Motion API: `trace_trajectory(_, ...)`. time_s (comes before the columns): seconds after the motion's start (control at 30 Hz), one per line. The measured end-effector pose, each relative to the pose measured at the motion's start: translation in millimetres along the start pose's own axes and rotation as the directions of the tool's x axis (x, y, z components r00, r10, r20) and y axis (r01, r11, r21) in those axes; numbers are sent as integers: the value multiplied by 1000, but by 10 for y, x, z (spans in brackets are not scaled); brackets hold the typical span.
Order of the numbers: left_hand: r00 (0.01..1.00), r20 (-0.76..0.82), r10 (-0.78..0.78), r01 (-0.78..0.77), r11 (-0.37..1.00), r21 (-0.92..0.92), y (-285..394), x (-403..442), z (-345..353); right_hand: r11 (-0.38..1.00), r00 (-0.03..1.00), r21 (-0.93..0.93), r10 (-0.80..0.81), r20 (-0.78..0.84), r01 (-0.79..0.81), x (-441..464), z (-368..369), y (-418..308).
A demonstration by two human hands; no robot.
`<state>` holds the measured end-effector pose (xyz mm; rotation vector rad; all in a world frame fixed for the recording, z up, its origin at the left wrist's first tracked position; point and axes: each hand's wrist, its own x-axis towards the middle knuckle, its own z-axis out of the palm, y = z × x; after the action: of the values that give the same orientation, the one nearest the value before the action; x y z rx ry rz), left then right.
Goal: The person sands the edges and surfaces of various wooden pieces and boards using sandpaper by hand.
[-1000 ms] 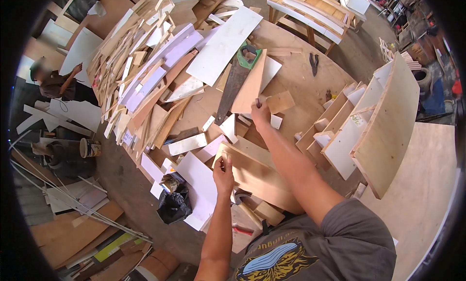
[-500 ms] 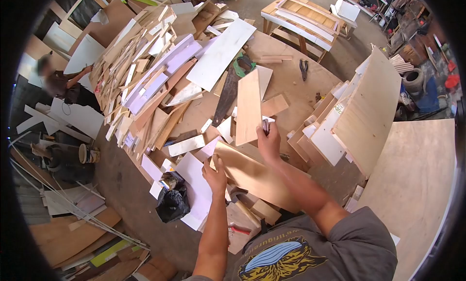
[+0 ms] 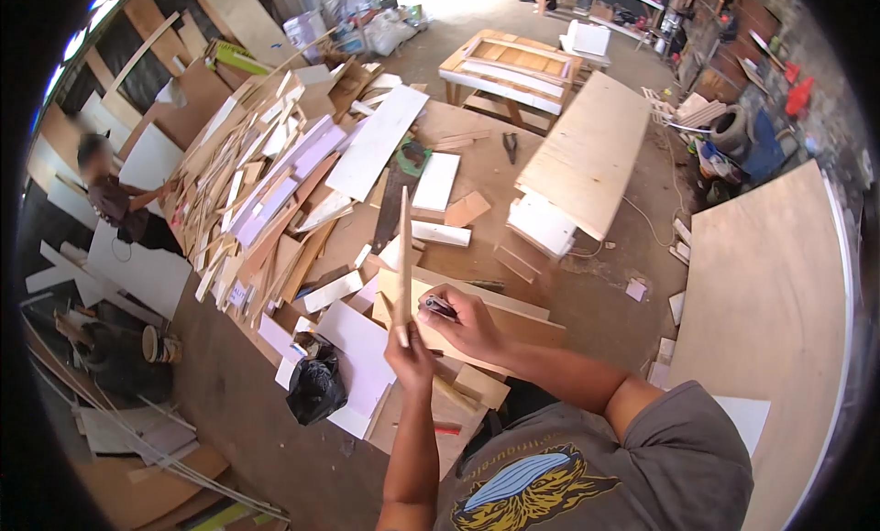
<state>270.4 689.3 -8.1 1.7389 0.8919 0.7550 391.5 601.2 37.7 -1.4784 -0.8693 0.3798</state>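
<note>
My left hand (image 3: 410, 359) grips the lower end of a wooden board (image 3: 405, 247), which stands nearly upright and shows mostly its narrow edge. Close beside it, my right hand (image 3: 472, 325) is closed around a small dark and silvery object (image 3: 440, 306) whose kind I cannot make out. Whether the right hand touches the board is unclear. Beneath both hands a wider wooden board (image 3: 527, 328) lies on the worktable (image 3: 449, 123). Beyond the raised board is a handsaw (image 3: 394, 210) with a green handle, near a white panel (image 3: 436, 181).
Wood offcuts (image 3: 275, 164) pile up on the table's left. A black plastic bag (image 3: 316, 389) hangs at the near edge. Pliers (image 3: 510, 146) lie at the far side. A large plywood panel (image 3: 587, 146) stands right. Another person (image 3: 124, 197) is at far left.
The board has passed from my right hand to my left and turned edge-on, moving left. My left hand has left the wider board. The view has shifted, showing more of the room's far side.
</note>
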Motion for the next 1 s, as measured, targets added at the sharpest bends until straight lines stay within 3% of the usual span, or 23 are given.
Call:
trace_trajectory(0.07,977,-204,-62,-9,945,-328,2,-134,22,984,988,-106,-147,-49,141,-92,-133,-142)
trace_trajectory(0.1,956,-292,-6,-123,899,-421,176,-135,10,968,974,-149,-215,-72,202,-100,-230,-286)
trace_trajectory(0.2,943,-325,-66,-185,710,-680,737,-154,-126,931,942,-230,-316,-111,284,-137,-579,-674)
trace_trajectory(0.27,925,-334,-180,-156,620,-769,1017,-155,-191,898,921,-293,-373,-113,327,-66,-929,-942)
trace_trajectory(0.37,963,-243,-113,-131,592,-795,1401,-193,-150,895,920,-368,-340,-193,253,117,-1508,-1277)
trace_trajectory(0.4,975,-208,-74,-125,590,-798,1545,-223,-75,932,912,-213,-340,-229,294,273,-1698,-1195)
trace_trajectory(0.47,981,-144,-130,-49,553,-832,1945,-315,208,934,913,-276,-302,-275,226,477,-2160,-1375)
trace_trajectory(0.53,988,-70,-138,11,516,-856,2225,-389,564,873,888,-453,-342,-308,179,665,-2640,-1430)
trace_trajectory(0.63,992,21,-127,79,475,-876,2505,-514,1169,891,926,-453,-198,-320,34,916,-3465,-1206)
trace_trajectory(0.73,981,58,-187,137,445,-885,2670,-658,1849,921,921,-388,-158,-355,9,1027,-4235,-819)
trace_trajectory(0.83,971,131,-202,211,453,-866,2854,-819,2448,997,892,-47,-70,-447,54,1031,-4796,-539)
trace_trajectory(0.9,967,190,-173,245,408,-880,2883,-913,2754,974,884,222,147,-444,-50,943,-5092,-478)
trace_trajectory(1.0,941,309,-139,339,352,-873,2839,-1061,3049,949,864,293,242,-442,-116,876,-5448,-204)
